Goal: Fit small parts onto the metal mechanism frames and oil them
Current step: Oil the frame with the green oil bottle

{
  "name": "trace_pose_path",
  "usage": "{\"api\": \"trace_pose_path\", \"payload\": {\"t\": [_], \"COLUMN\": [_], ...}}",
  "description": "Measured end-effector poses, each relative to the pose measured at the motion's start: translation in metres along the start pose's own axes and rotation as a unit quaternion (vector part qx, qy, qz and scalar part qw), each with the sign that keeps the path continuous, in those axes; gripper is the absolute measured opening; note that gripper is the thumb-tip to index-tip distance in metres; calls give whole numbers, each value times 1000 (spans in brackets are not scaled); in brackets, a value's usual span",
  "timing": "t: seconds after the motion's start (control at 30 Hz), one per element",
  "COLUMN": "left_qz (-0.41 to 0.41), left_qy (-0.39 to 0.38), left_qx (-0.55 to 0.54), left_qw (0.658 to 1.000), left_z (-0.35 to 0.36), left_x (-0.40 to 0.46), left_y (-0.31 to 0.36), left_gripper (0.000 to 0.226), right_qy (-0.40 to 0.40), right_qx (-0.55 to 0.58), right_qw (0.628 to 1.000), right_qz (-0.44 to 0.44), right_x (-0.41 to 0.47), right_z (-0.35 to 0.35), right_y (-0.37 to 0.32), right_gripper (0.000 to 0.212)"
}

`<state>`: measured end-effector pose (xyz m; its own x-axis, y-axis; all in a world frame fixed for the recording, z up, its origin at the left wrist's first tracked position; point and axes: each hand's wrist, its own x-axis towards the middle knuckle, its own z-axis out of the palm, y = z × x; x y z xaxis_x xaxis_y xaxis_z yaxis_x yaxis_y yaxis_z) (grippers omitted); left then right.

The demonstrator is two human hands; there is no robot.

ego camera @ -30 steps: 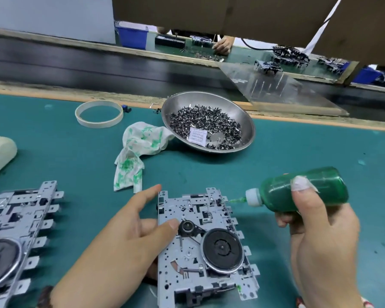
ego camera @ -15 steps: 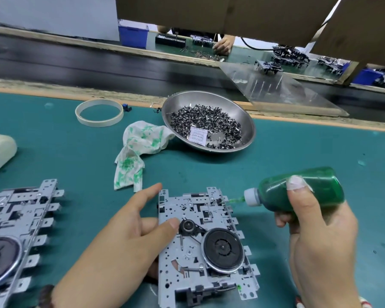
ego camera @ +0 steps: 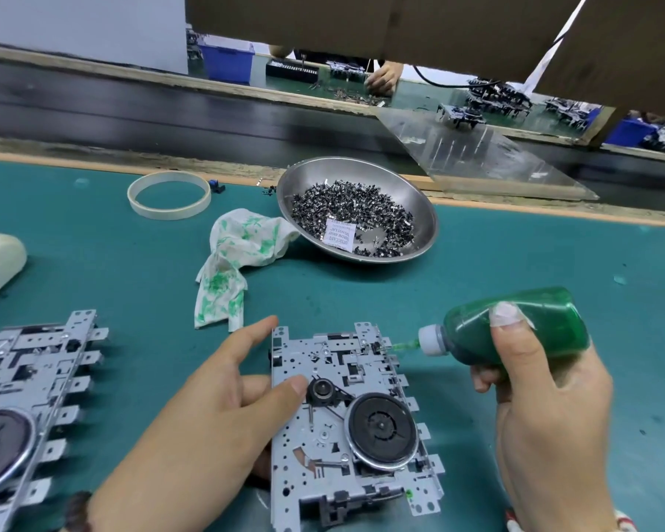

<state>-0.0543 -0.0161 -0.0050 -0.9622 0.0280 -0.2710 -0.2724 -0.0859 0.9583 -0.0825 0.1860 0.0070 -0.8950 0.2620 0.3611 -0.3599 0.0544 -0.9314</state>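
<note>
Mechanism frame lies flat on tabletop, centre-near. Left hand steadies it: fingers relaxed, thumb pressed by the black pulley, not curled round anything. Right hand wraps the green oil bottle, nozzle at frame's far-right edge. Frame prob. thin stamped metal: stiff, light, sharp tabs, so hold by edges w/ care. Bottle soft, likely oily; squeeze gently.

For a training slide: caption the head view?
Right hand tips green oil bottle onto frame; left hand steadies it.
</note>
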Motion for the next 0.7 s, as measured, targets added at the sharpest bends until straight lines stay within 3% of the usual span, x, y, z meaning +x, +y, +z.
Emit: {"api": "trace_pose_path", "payload": {"t": [0.7], "left_qz": [-4], "left_qy": [-1], "left_qx": [11], "left_qw": [1000], "left_z": [-2], "left_x": [1], "left_y": [-4], "left_gripper": [80], "right_qy": [7], "right_qx": [12], "right_qw": [1000], "right_qz": [8], "right_x": [-1], "right_z": [3], "right_y": [-4], "right_gripper": [51]}}
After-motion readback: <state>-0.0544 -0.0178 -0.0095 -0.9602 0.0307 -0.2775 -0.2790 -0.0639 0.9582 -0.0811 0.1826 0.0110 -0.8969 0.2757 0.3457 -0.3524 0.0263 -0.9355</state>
